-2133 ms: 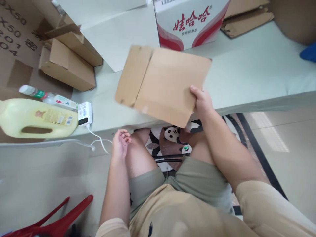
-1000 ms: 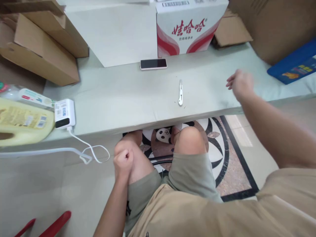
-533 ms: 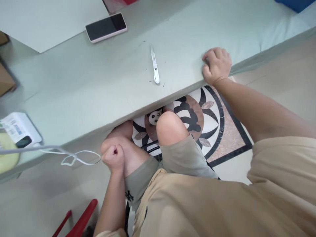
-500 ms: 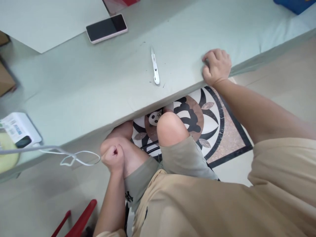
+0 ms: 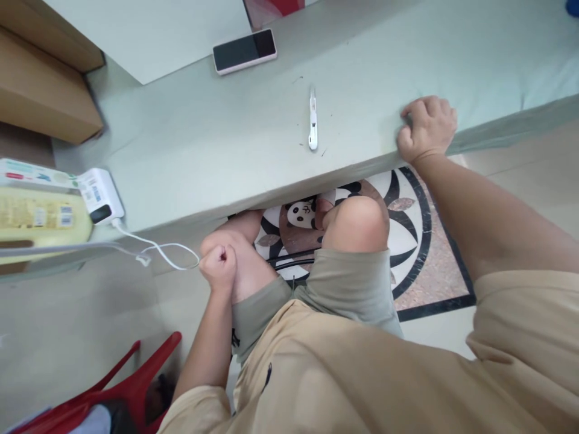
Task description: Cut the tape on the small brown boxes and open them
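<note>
My left hand [image 5: 218,265] is closed in a fist on my bare thigh by the knee, with a dark hollow in the curl and nothing visible in it. A white cable [image 5: 165,252] loops close beside that fist. Over at the table's front edge, my right hand [image 5: 429,128] rests on the green-grey cloth, fingers loosely bent and thumb apart, holding nothing. To the left of it, a white utility knife [image 5: 313,123] lies on the cloth, its narrow tip pointing away from me. Small dark scraps are scattered around the knife.
A phone-like device [image 5: 244,51] lies beside a large white panel [image 5: 158,30]. Cardboard boxes [image 5: 49,84], a yellow bottle [image 5: 45,214] and a white device [image 5: 100,194] with a plugged-in cable occupy the left. A red chair [image 5: 156,367] stands at lower left.
The view has swung left, bringing more of the boxes, bottle and chair into sight. My right knee has moved outward to the right. Both hands keep their places and shapes.
</note>
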`<state>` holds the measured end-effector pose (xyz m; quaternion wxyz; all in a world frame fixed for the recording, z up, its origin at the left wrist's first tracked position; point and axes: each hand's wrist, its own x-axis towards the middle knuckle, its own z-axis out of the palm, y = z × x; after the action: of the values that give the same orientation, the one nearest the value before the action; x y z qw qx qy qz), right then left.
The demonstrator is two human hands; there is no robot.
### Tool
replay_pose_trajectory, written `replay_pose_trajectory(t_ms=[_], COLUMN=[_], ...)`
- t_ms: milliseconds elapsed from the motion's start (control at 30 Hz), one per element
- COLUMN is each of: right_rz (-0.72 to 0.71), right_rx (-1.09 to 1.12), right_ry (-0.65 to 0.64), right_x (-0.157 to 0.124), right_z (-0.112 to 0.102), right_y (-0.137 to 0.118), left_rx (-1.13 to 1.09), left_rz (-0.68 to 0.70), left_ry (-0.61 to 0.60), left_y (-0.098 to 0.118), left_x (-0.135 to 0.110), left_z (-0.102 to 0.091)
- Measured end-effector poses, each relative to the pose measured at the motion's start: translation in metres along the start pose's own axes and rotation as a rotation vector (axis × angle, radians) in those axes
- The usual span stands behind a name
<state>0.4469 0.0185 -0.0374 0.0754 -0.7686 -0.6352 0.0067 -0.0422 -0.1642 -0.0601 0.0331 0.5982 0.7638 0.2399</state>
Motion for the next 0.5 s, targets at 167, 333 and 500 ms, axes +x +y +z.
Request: replay_pose_trajectory(t_ms=[167,333,500], right_rz=[0.032,0.038,0.036], right_rx=[-0.015,-0.046,-0.072], right_ry=[-0.001,0.055,0.129], right_x=[0.001,0.001,0.005], right_z=[0.001,0.006,0.018], right_y=[-0.001,-0.001,0.003], left_rx=[0.016,-0.142,-0.303], left_rz=[0.032,-0.031,-0.04], left_ry=[0.026,0.117,0.091], left_y=[0.009,0.001,0.004], left_x=[-0.01,-0.027,-0.039], left_z=[-0.023,-0.057,-0.047])
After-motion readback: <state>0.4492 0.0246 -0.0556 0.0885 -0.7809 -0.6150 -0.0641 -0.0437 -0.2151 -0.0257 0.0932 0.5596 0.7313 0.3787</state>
